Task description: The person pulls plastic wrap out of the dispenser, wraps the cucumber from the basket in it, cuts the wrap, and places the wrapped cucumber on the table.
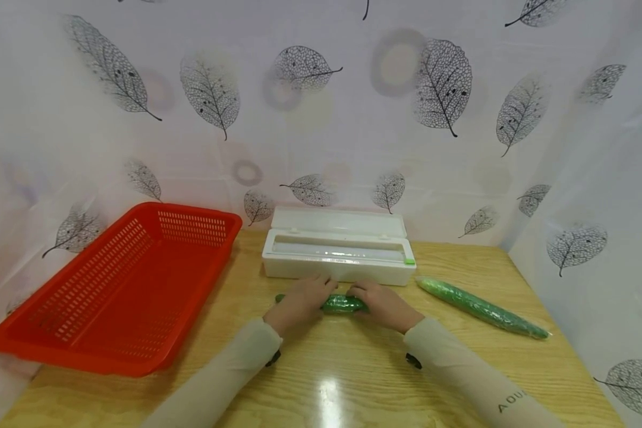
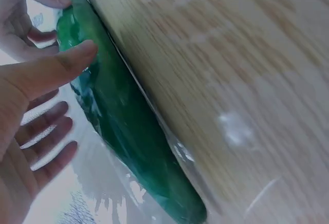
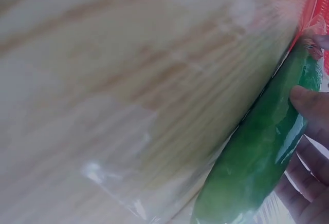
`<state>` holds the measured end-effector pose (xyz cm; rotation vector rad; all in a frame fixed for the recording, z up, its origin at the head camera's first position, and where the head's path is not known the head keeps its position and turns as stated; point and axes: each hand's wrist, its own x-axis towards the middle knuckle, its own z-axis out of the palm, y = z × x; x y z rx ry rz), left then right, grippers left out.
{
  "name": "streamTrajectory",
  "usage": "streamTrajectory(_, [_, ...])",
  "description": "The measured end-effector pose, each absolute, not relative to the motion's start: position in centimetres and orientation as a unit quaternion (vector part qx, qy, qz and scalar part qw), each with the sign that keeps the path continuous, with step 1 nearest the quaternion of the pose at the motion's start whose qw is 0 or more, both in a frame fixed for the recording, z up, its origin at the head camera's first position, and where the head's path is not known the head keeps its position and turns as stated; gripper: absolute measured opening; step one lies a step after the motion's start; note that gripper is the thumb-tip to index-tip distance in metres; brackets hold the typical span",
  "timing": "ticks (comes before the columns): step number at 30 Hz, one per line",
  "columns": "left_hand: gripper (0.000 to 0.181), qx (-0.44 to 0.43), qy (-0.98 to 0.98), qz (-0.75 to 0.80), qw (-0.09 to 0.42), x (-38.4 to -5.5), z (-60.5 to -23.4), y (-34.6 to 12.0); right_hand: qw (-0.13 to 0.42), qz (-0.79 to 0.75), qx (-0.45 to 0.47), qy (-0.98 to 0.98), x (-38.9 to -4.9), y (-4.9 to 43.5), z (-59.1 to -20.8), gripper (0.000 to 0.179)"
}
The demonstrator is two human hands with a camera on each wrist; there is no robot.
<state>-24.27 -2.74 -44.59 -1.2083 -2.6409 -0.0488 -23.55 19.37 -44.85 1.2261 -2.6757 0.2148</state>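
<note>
A green cucumber (image 1: 342, 304) in clear plastic film lies crosswise on the table, in front of a white film box. My left hand (image 1: 304, 299) holds it left of the middle. In the left wrist view that thumb (image 2: 79, 55) lies on the film-covered skin, with the other fingers spread on the far side. My right hand (image 1: 381, 304) holds the cucumber toward its right end. Its thumb (image 3: 304, 100) presses on the near side in the right wrist view. Loose film spreads beside the cucumber over the wood.
The white box (image 1: 339, 270) stands against the leaf-print curtain, its lid raised and a film roll inside. Right of it lies another film-wrapped cucumber (image 1: 481, 308), set diagonally. A red plastic basket (image 1: 184, 333) occupies the left of the wooden table (image 1: 321, 368).
</note>
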Motion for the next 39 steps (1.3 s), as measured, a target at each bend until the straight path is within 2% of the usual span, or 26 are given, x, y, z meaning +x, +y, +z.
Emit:
streamTrajectory(4, [0.021, -0.444, -0.878, 0.016, 0.178, -24.1, -44.7, -2.2, 0.096, 0.07, 0.415, -0.902, -23.8, 19.5, -45.0, 0.038])
streamTrajectory(7, [0.016, -0.443, -0.879, 0.003, 0.175, -24.0, -44.8, -2.0, 0.097, 0.068, 0.415, -0.902, -24.0, 19.5, -45.0, 0.038])
streamTrajectory(14, [0.021, -0.423, -0.896, -0.015, 0.135, -24.3, -45.0, -1.7, 0.094, 0.068, 0.41, -0.905, -24.1, 19.5, -45.0, 0.044])
streamTrajectory(18, [0.021, -0.423, -0.895, -0.018, 0.138, -24.6, -45.0, -1.5, 0.088, 0.07, 0.402, -0.909, -24.1, 19.5, -44.9, 0.049])
streamTrajectory(23, [0.018, -0.423, -0.895, -0.03, 0.138, -24.9, -45.2, -1.4, 0.09, 0.073, 0.401, -0.909, -23.9, 19.6, -44.7, 0.046])
streamTrajectory(33, [0.029, -0.413, -0.904, -0.016, 0.109, -24.9, -45.2, -1.0, 0.194, -0.07, 0.401, -0.893, -22.8, 20.0, -44.3, 0.041])
streamTrajectory(39, [0.032, -0.406, -0.907, 0.011, 0.112, -25.0, -45.2, -1.0, 0.2, -0.1, 0.397, -0.89, -22.9, 19.7, -44.7, 0.038])
